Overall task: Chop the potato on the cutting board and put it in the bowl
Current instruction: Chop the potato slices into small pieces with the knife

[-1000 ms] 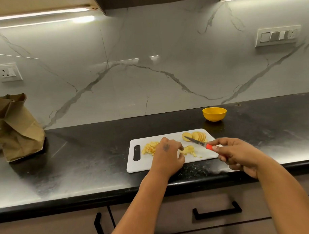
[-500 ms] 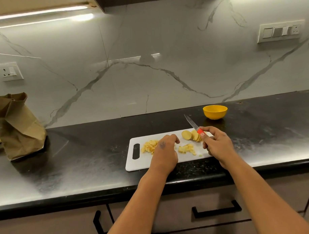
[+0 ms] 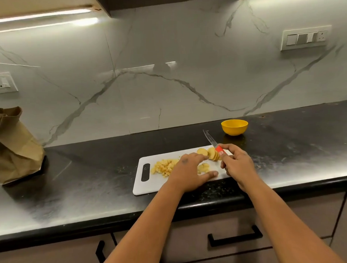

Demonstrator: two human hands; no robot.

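Bare black stone worktop (image 3: 91, 173) lies open between the crumpled brown paper bag (image 3: 13, 144) and the white plastic cutting board (image 3: 149, 183). The small yellow bowl (image 3: 234, 126) stands apart behind the board, with open worktop to its right.

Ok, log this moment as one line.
left hand: open, over potato pieces | right hand: holds knife, tip raised | slices uncut on board | bowl beyond board

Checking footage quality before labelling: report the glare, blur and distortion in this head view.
Head view: under-cabinet light strips throw broad glare across the black counter; the wide angle bows its front edge; the potato pieces on the white cutting board look soft.
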